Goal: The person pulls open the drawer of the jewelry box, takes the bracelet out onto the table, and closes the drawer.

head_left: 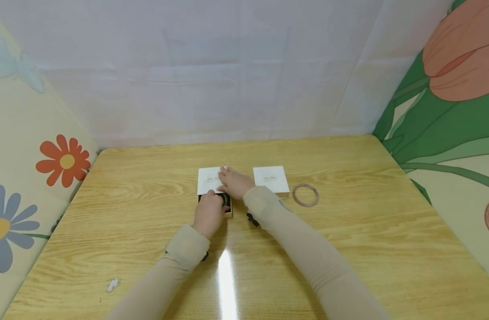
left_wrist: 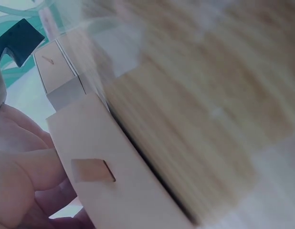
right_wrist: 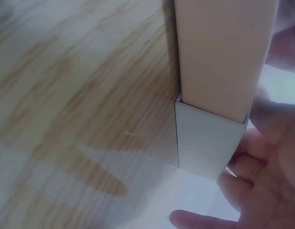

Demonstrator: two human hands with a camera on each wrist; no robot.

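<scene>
A white sliding box [head_left: 208, 180] lies at mid-table, its cardboard drawer [head_left: 228, 215] pulled partway out towards me. My left hand [head_left: 210, 213] is over the drawer's dark inside, fingers and thumb about a dark bangle [head_left: 225, 199] that is partly hidden. In the left wrist view, the drawer front [left_wrist: 123, 200] has a small ribbon tab [left_wrist: 92, 170], with curled fingers behind its edge. My right hand [head_left: 236, 183] rests on the right part of the white cover, fingers spread. The right wrist view shows its fingers beside the cover's side wall [right_wrist: 209, 138].
To the right stands a second white box [head_left: 270, 178], with a pinkish-brown bangle [head_left: 306, 195] lying beside it. A small white scrap [head_left: 113, 285] is at the table's front left. White cloth hangs behind the wooden table [head_left: 388, 231]; flowered panels flank it.
</scene>
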